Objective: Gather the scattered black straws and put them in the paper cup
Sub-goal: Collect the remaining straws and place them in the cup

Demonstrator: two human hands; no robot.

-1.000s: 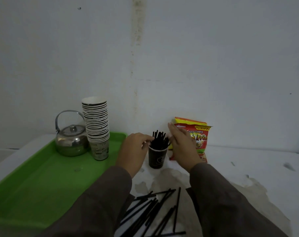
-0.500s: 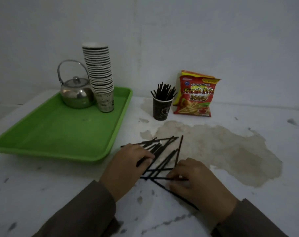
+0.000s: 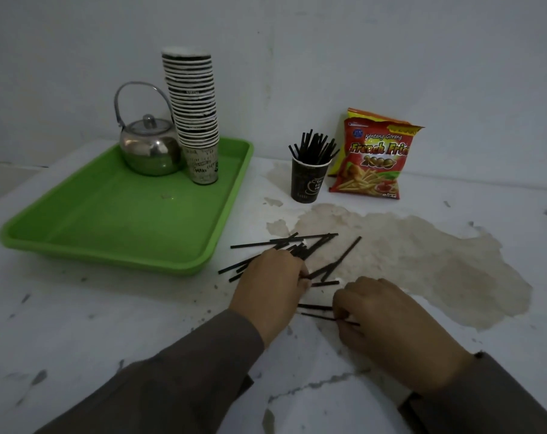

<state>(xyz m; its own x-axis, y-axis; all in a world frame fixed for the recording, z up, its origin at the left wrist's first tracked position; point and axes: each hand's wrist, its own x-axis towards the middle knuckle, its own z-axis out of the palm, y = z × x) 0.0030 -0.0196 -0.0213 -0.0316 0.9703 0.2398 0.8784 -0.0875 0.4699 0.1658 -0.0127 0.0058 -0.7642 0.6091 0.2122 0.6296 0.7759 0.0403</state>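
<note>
L hand palm down on the scattered black straws, fingers curled over a few of them, tips hidden under the hand. R hand just to the right & nearer, fingers curled, pinching two thin straws that stick out leftward from its fingertips. Both sleeves dark grey-brown.

Loose straws lie crossed in a heap just far of L hand, on white table, partly over a big tan stain; one straw angled off to the right side of heap.

Paper cup, dark w/ print, upright, far of the heap, well apart from both hands; already holds a bunch of straws standing up & fanned out.

Snack bag (red/yellow, "French Fries") just right of cup, leaning on wall.

Green tray at left; on its far end a steel kettle & tall stack of cups, touching or nearly so
</note>
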